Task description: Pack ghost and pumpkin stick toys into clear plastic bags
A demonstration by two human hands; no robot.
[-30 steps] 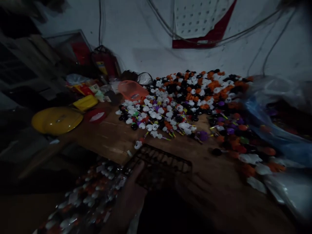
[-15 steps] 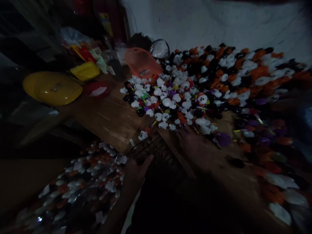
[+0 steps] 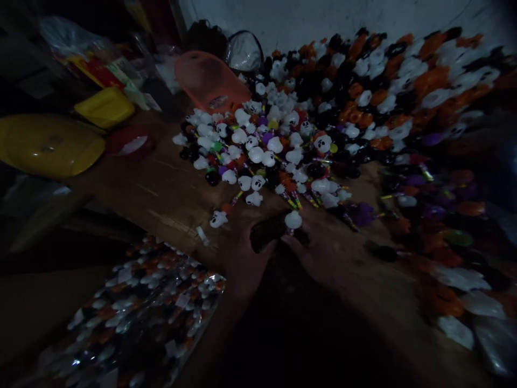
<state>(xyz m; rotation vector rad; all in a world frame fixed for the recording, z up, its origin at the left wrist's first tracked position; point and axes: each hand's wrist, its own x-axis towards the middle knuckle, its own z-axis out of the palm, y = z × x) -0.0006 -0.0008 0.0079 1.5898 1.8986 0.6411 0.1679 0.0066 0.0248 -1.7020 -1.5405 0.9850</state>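
1. Taking the clock from our hands, our left hand (image 3: 246,261) grips the dark rack (image 3: 262,231) at its left end.
2. Our right hand (image 3: 309,253) has its thumb against the base of a white-headed piece (image 3: 293,219), upright over the rack at 1 o'clock; in this gloom we cannot tell whether its fingers are closed on it.
3. A ghost piece (image 3: 218,218) lies on the wooden table (image 3: 153,186) at 10 o'clock.
4. We have the heaped pieces (image 3: 258,153) at 12, the orange basket (image 3: 210,78) at 11, and bagged pieces (image 3: 149,307) at 8.
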